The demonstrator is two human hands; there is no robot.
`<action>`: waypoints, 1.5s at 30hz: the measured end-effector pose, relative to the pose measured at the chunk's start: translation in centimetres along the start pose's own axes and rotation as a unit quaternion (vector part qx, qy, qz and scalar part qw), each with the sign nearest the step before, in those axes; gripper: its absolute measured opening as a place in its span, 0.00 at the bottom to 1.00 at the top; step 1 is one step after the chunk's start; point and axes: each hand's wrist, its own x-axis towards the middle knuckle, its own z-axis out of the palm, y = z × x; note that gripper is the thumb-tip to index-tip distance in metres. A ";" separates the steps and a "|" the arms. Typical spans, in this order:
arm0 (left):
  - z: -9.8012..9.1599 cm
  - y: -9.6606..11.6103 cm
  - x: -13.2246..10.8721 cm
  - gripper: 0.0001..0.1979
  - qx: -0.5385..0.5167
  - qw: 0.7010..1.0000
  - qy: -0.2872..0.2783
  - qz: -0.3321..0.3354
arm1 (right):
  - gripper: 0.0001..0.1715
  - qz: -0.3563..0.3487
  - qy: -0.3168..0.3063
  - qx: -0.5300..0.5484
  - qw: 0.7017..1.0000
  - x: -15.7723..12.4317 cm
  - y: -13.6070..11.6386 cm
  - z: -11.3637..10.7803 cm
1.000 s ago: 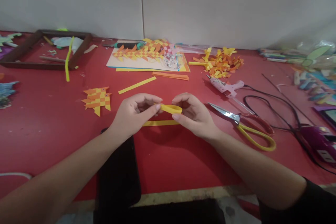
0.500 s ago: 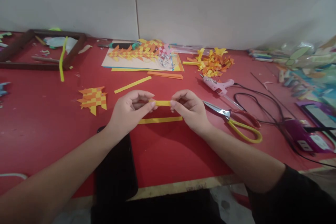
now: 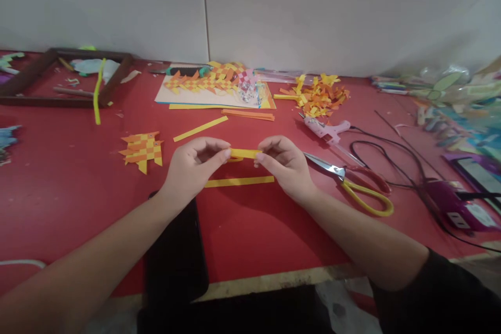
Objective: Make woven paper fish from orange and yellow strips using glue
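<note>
Both hands are at work over the red table (image 3: pixel 235 240), roughly at its middle. The left hand (image 3: pixel 199 164) pinches one end of a yellow strip (image 3: pixel 246 153) between thumb and fingers. The right hand (image 3: pixel 284 167) pinches the other end in the same way. Both grips are narrow, each closed on the paper, with a short span of it visible between. The strip lies level across the gap; part of a second yellow layer shows just below it by the left fingertips.

A loose strip (image 3: pixel 239 182) rests flat on the table, nearer the person than the held one. Beyond the hands lie a slanted strip (image 3: pixel 200 129) and some orange strips (image 3: pixel 248 114). A woven fish (image 3: pixel 141 149) in orange and yellow sits left of the left hand, apart from it. A black slab (image 3: pixel 178 250) lies partly beneath the left forearm.

Right of the right hand are scissors (image 3: pixel 341 172), blades together, tip just beside the hand; whether they touch, I cannot tell. A pink glue gun (image 3: pixel 326 129) lies beyond them, near a heap of scraps (image 3: pixel 323 95). At far left stands noted a brown frame (image 3: pixel 47 100).
</note>
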 end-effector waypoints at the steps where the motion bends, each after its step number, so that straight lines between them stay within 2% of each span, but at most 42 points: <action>1: 0.0 -0.1 0.0 0.09 -0.003 1.000 0.001 0.002 | 0.16 0.000 0.003 0.003 1.000 0.0 0.0 0.0; 14: -0.3 -0.4 0.2 0.09 -0.022 1.000 0.007 0.003 | 0.16 0.001 0.034 0.005 0.999 0.3 0.3 0.0; 19: -0.3 -0.4 0.5 0.09 -0.023 1.000 0.005 0.008 | 0.13 -0.010 0.013 0.016 1.000 0.3 0.5 -0.3; 23: -0.4 -0.4 0.5 0.09 0.013 1.000 -0.001 0.019 | 0.11 -0.016 -0.009 0.018 1.000 0.2 0.5 -0.5; 27: -0.6 -0.2 0.5 0.07 0.093 0.995 -0.004 0.037 | 0.14 -0.006 -0.011 -0.079 0.997 0.1 0.1 -0.6; 30: -1.0 0.1 0.5 0.06 0.201 0.977 0.012 0.065 | 0.15 -0.036 -0.032 -0.224 0.973 0.0 -0.3 -0.8; 33: -1.3 0.0 0.5 0.08 0.322 0.942 0.013 0.091 | 0.10 -0.082 -0.129 -0.369 0.917 0.0 -0.7 -0.9; 36: -1.5 -0.3 0.6 0.09 0.405 0.908 -0.005 0.112 | 0.06 -0.097 -0.215 -0.432 0.871 0.0 -1.2 -0.8; 40: -1.5 -0.5 0.6 0.08 0.442 0.887 -0.010 0.136 | 0.02 -0.061 -0.251 -0.443 0.858 -0.3 -1.6 -0.5; 45: -1.1 0.0 0.3 0.12 0.464 0.855 -0.009 0.232 | 0.03 -0.058 -0.267 -0.452 0.849 -0.6 -1.5 -0.2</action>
